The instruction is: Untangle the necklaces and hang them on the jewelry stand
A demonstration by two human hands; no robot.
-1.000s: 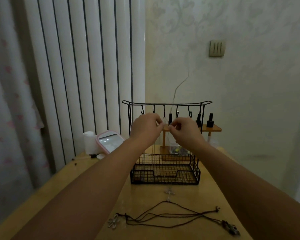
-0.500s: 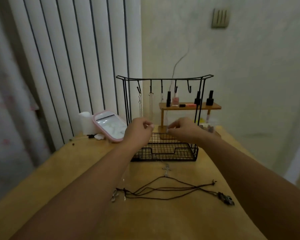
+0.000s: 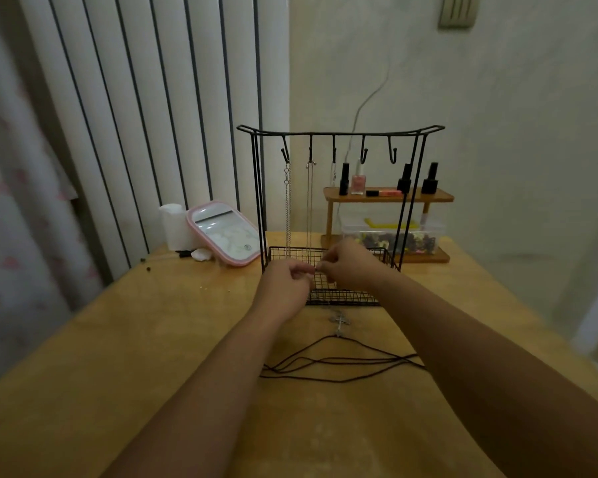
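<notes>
A black wire jewelry stand (image 3: pixel 339 132) stands mid-table, with a row of hooks over a mesh basket. Two silver chains (image 3: pixel 287 201) hang from its two leftmost hooks, and a short piece hangs from the third. My left hand (image 3: pixel 287 284) and my right hand (image 3: pixel 351 265) meet fingertip to fingertip in front of the basket. Both pinch a very thin silver chain whose cross pendant (image 3: pixel 340 320) hangs just below, at the table surface. Tangled dark cord necklaces (image 3: pixel 339 367) lie on the table nearer to me, partly hidden by my right forearm.
A pink-framed mirror (image 3: pixel 225 232) and a white roll (image 3: pixel 173 225) stand left of the stand. Behind the stand, a small wooden shelf (image 3: pixel 387 196) carries nail polish bottles above a clear box of beads (image 3: pixel 390 236). Small beads are scattered near the table's left edge.
Both hands came down from the hook bar to the front of the basket, still pinching the thin chain. The view tilted down, so the stand sits higher in frame.
</notes>
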